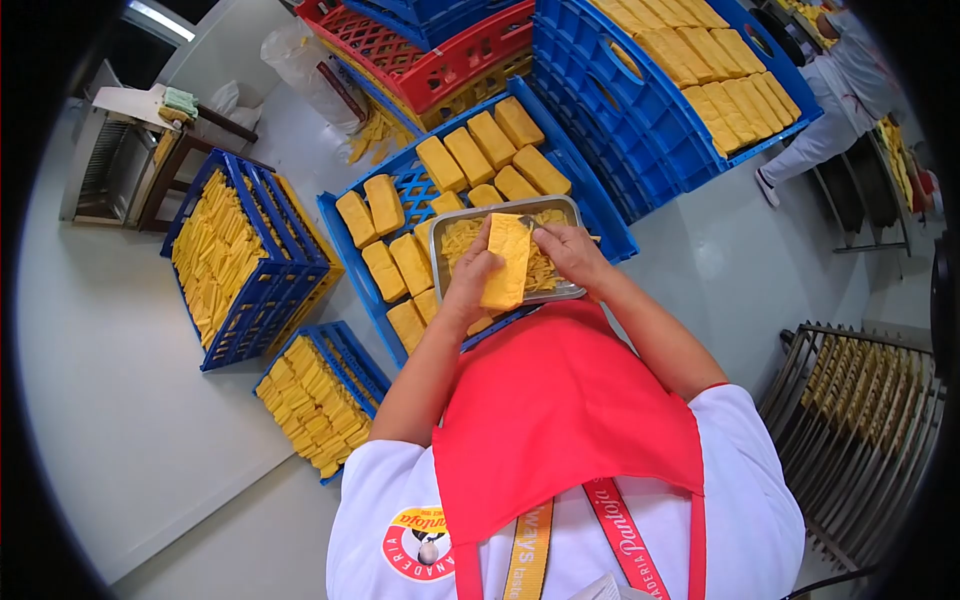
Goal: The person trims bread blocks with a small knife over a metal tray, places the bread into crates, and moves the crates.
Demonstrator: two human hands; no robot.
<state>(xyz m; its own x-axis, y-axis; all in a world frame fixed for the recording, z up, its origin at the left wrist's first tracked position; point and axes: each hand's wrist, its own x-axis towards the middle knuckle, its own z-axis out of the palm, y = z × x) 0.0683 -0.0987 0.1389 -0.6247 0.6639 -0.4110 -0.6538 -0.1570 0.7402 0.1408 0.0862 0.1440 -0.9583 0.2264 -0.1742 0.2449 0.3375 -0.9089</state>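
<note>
My left hand (474, 280) is wrapped round a yellow bread loaf (508, 262), which is tilted above a metal tray. Its thumb lies across the loaf's face. My right hand (566, 252) is closed at the loaf's upper right edge. A small dark piece shows at its fingertips, too small to name. Under both hands, the metal tray (578, 212) holds many thin yellow strips (543, 272). The tray rests on a blue crate (622, 243) where several more yellow loaves (468, 158) lie in rows.
Stacked blue crates (640, 150) with loaves stand at the upper right, beside a red crate (440, 75). Crates of yellow pieces (215, 255) stand at the left. A metal rack (855, 400) is at the right. Another person (835, 95) stands at the upper right.
</note>
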